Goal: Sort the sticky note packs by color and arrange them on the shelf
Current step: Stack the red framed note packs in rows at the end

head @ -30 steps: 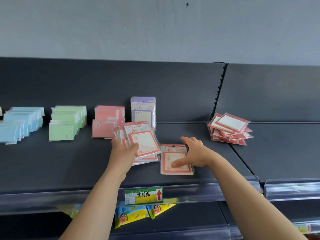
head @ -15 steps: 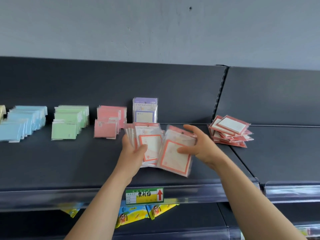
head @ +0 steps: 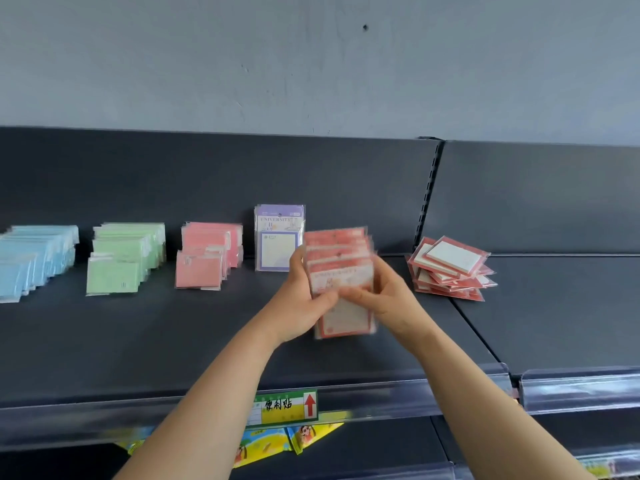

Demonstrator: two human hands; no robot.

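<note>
Both hands are holding one bundle of red-bordered sticky note packs (head: 339, 251) above the middle of the dark shelf (head: 156, 341), just right of centre. The left hand (head: 298, 306) is gripping the bundle's left edge, fingers curled behind and thumb across the front. The right hand (head: 391, 299) is clamping the right edge, its fingertips meeting the left thumb on the front pack. The bundle is standing upright and fanned, upper packs stepping away toward the far side; motion blur is smearing the print.

Along the far edge of the shelf, rows are sitting left to right: blue packs (head: 34, 261), green packs (head: 124, 258), pink packs (head: 207, 254), each row overlapping front to back. A single purple pack (head: 279, 237) is standing upright just beside the pink row, with the back panel right behind it. The held bundle is overlapping its right edge in view.

On the right, a loose pile of red-bordered packs (head: 450, 271) is lying skewed across the seam between two shelf sections. On the near rail, a green and yellow price label (head: 285, 407) with a red arrow is showing. Yellow packets (head: 311, 434) are peeking out beneath.
</note>
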